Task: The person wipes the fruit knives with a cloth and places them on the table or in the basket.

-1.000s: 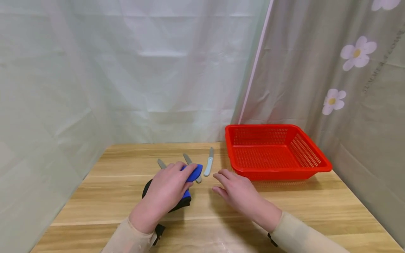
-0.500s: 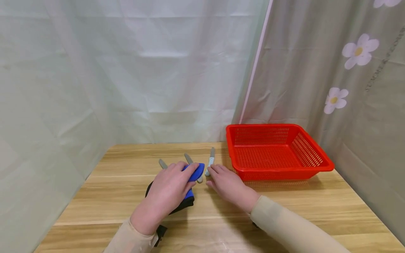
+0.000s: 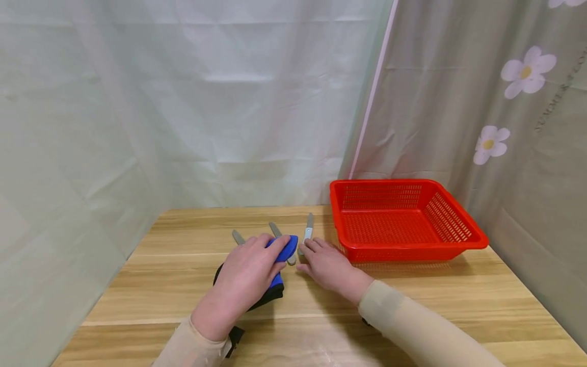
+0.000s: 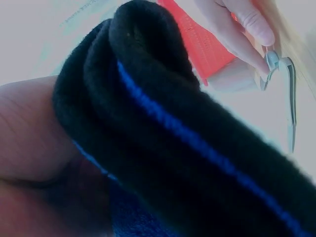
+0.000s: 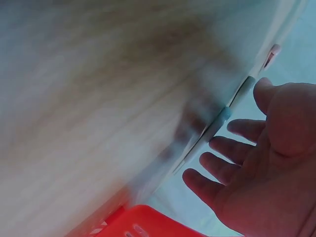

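My left hand [image 3: 247, 270] grips a folded blue and black cloth [image 3: 278, 280], thumb and fingers round it. The cloth's thick folds fill most of the left wrist view. Just right of it, my right hand [image 3: 327, 267] reaches over a small knife with a pale blue handle [image 3: 308, 234]; the fingertips overlap the handle's near end. In the right wrist view those fingers [image 5: 219, 168] are spread and slightly bent beside the knife handle [image 5: 218, 121]. A second knife [image 3: 275, 229] lies partly behind the cloth. Of a third knife [image 3: 238, 237], only the blade shows beyond my left hand.
A red plastic basket [image 3: 408, 253] with slotted walls stands on the wooden table [image 3: 183, 229] to the right of the knives. Pale curtains [image 3: 257, 102] hang behind the table and on both sides.
My right hand has moved forward and left until its fingertips overlap the pale blue knife handle. My left hand keeps its grip on the cloth and has hardly moved.
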The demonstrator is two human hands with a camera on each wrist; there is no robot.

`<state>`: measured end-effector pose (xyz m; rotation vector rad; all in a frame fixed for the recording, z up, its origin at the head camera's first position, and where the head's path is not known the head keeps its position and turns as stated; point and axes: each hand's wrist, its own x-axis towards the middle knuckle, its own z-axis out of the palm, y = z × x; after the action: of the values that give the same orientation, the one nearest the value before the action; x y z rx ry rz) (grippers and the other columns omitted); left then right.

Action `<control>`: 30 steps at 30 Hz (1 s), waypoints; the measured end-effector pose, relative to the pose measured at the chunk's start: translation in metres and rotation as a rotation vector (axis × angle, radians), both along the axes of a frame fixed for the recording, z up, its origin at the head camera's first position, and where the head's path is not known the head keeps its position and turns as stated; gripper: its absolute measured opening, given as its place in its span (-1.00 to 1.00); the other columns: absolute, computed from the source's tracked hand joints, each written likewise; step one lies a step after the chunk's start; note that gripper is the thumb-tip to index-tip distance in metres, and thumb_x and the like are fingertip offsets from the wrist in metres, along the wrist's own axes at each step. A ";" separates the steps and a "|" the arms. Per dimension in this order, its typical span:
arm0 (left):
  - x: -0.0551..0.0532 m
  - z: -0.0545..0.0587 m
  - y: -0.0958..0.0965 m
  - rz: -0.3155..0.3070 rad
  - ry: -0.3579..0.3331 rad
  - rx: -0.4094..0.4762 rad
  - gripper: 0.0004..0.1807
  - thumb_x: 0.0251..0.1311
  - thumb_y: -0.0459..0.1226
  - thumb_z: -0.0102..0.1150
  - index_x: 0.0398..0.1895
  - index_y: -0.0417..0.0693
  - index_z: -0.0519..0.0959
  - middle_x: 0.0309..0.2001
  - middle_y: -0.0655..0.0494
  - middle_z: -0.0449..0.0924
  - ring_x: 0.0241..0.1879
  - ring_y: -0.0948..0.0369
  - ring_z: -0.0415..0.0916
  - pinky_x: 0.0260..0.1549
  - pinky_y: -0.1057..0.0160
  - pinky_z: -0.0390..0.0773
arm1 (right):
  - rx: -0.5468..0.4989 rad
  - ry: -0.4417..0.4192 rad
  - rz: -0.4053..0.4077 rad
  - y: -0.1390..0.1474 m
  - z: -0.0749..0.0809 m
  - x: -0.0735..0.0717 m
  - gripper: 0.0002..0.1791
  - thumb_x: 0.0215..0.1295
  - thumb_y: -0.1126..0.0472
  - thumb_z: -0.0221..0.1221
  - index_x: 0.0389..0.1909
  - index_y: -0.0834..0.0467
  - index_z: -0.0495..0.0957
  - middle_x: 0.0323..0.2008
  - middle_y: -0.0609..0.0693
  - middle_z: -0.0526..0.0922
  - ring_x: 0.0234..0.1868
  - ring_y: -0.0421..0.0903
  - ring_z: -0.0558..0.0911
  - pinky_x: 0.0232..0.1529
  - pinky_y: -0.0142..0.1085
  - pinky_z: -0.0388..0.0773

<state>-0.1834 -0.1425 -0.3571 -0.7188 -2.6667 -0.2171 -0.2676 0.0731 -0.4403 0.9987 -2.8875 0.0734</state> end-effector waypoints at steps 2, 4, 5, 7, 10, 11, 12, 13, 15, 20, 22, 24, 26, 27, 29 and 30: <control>0.000 0.000 0.000 0.001 -0.003 0.005 -0.43 0.43 -0.14 0.52 0.43 -0.06 0.64 0.06 -0.08 0.71 -0.05 -0.05 0.70 -0.11 -0.05 0.76 | 0.005 0.002 0.004 0.001 0.000 0.002 -0.31 0.68 -0.15 0.20 0.51 0.30 0.54 0.47 0.26 0.55 0.51 0.22 0.49 0.57 0.02 0.37; 0.000 0.000 0.000 0.001 -0.004 0.008 -0.43 0.43 -0.14 0.52 0.43 -0.06 0.64 0.06 -0.08 0.71 -0.06 -0.05 0.70 -0.11 -0.04 0.76 | -0.002 0.000 0.009 0.002 0.000 0.004 -0.31 0.67 -0.16 0.21 0.49 0.31 0.55 0.46 0.27 0.55 0.51 0.23 0.49 0.57 0.02 0.37; 0.000 0.000 0.000 0.000 -0.002 0.009 -0.43 0.43 -0.14 0.52 0.43 -0.07 0.64 0.06 -0.08 0.72 -0.06 -0.05 0.70 -0.12 -0.04 0.76 | -0.004 -0.002 0.013 0.003 0.000 0.005 -0.30 0.66 -0.16 0.22 0.49 0.32 0.55 0.46 0.28 0.55 0.50 0.23 0.50 0.57 0.02 0.37; 0.001 -0.001 0.000 -0.001 0.001 0.008 -0.44 0.42 -0.14 0.52 0.42 -0.07 0.64 0.05 -0.08 0.72 -0.07 -0.04 0.70 -0.12 -0.04 0.76 | -0.001 -0.008 0.018 0.005 0.001 0.008 -0.27 0.65 -0.19 0.22 0.50 0.31 0.54 0.47 0.28 0.55 0.50 0.23 0.50 0.57 0.02 0.37; 0.001 -0.001 0.000 0.000 0.005 0.006 -0.44 0.42 -0.13 0.52 0.42 -0.07 0.64 0.05 -0.08 0.71 -0.07 -0.05 0.70 -0.13 -0.04 0.76 | 0.006 -0.010 0.025 0.009 0.003 0.011 -0.25 0.63 -0.23 0.22 0.50 0.29 0.55 0.47 0.27 0.55 0.50 0.23 0.51 0.56 0.03 0.39; 0.001 -0.001 0.000 -0.001 0.005 0.006 -0.44 0.43 -0.13 0.52 0.42 -0.07 0.64 0.05 -0.09 0.71 -0.07 -0.05 0.70 -0.13 -0.04 0.76 | 0.009 -0.011 0.028 0.010 0.003 0.012 -0.25 0.63 -0.24 0.22 0.49 0.29 0.56 0.47 0.27 0.55 0.50 0.23 0.51 0.55 0.04 0.40; 0.001 -0.001 0.000 0.000 0.005 0.005 -0.43 0.43 -0.13 0.52 0.42 -0.07 0.64 0.05 -0.09 0.71 -0.07 -0.05 0.70 -0.13 -0.04 0.76 | 0.014 -0.016 0.028 0.011 0.004 0.014 -0.24 0.63 -0.25 0.21 0.50 0.27 0.56 0.48 0.26 0.55 0.51 0.23 0.51 0.55 0.05 0.40; 0.002 -0.001 0.000 0.001 0.004 0.005 -0.43 0.43 -0.13 0.51 0.42 -0.07 0.64 0.06 -0.09 0.72 -0.06 -0.05 0.70 -0.12 -0.05 0.76 | 0.018 -0.020 0.028 0.012 0.005 0.015 -0.25 0.63 -0.25 0.21 0.49 0.26 0.56 0.48 0.26 0.54 0.51 0.23 0.50 0.55 0.06 0.41; 0.002 -0.001 0.000 0.002 0.003 0.005 -0.43 0.43 -0.13 0.51 0.43 -0.07 0.64 0.06 -0.09 0.72 -0.05 -0.06 0.70 -0.11 -0.05 0.77 | 0.025 -0.025 0.030 0.015 0.007 0.019 -0.26 0.62 -0.25 0.22 0.49 0.25 0.57 0.48 0.25 0.55 0.51 0.23 0.51 0.53 0.07 0.43; 0.002 -0.001 0.000 0.001 0.007 0.004 -0.43 0.42 -0.13 0.52 0.42 -0.08 0.63 0.06 -0.09 0.72 -0.05 -0.06 0.70 -0.10 -0.05 0.76 | 0.025 -0.020 0.056 0.023 0.011 0.030 -0.29 0.61 -0.21 0.25 0.45 0.26 0.59 0.45 0.25 0.57 0.49 0.26 0.52 0.49 0.08 0.48; 0.002 -0.001 0.000 -0.002 0.007 0.006 -0.43 0.42 -0.13 0.52 0.42 -0.08 0.63 0.06 -0.09 0.72 -0.06 -0.06 0.70 -0.11 -0.05 0.76 | 0.029 -0.017 0.064 0.026 0.012 0.035 -0.29 0.60 -0.22 0.26 0.45 0.26 0.60 0.45 0.24 0.58 0.49 0.25 0.53 0.49 0.09 0.49; 0.002 -0.001 0.000 -0.003 0.002 0.008 -0.43 0.42 -0.13 0.52 0.42 -0.08 0.63 0.06 -0.10 0.72 -0.06 -0.06 0.70 -0.11 -0.05 0.76 | 0.036 -0.009 0.072 0.029 0.012 0.039 -0.30 0.60 -0.23 0.26 0.44 0.24 0.61 0.44 0.22 0.59 0.49 0.24 0.53 0.47 0.10 0.50; 0.002 0.000 0.000 -0.004 -0.004 0.009 -0.43 0.42 -0.13 0.52 0.42 -0.08 0.63 0.06 -0.10 0.71 -0.06 -0.06 0.70 -0.11 -0.06 0.76 | 0.033 0.005 0.087 0.032 0.013 0.042 -0.32 0.59 -0.23 0.27 0.40 0.23 0.64 0.41 0.20 0.62 0.47 0.22 0.55 0.45 0.10 0.53; 0.001 0.000 0.000 -0.004 -0.006 0.010 -0.43 0.43 -0.12 0.52 0.42 -0.08 0.63 0.06 -0.10 0.71 -0.06 -0.06 0.70 -0.11 -0.06 0.76 | 0.026 0.012 0.096 0.033 0.013 0.043 -0.35 0.58 -0.23 0.28 0.36 0.22 0.67 0.37 0.18 0.64 0.45 0.20 0.57 0.43 0.10 0.55; 0.001 0.000 0.000 -0.005 -0.009 0.013 -0.43 0.43 -0.13 0.52 0.42 -0.08 0.63 0.06 -0.10 0.71 -0.05 -0.06 0.70 -0.10 -0.06 0.76 | 0.003 0.043 0.119 0.034 0.013 0.045 -0.43 0.58 -0.20 0.30 0.24 0.20 0.72 0.28 0.14 0.70 0.40 0.17 0.61 0.38 0.08 0.59; 0.001 0.001 0.000 -0.006 -0.008 0.014 -0.43 0.42 -0.13 0.52 0.42 -0.08 0.63 0.06 -0.10 0.71 -0.06 -0.06 0.70 -0.10 -0.05 0.76 | -0.016 0.062 0.131 0.035 0.013 0.045 -0.47 0.57 -0.19 0.32 0.18 0.19 0.74 0.22 0.12 0.72 0.36 0.15 0.63 0.35 0.07 0.62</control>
<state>-0.1819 -0.1423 -0.3565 -0.7235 -2.6681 -0.2407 -0.2226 0.1077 -0.4269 1.1644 -2.7592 0.0722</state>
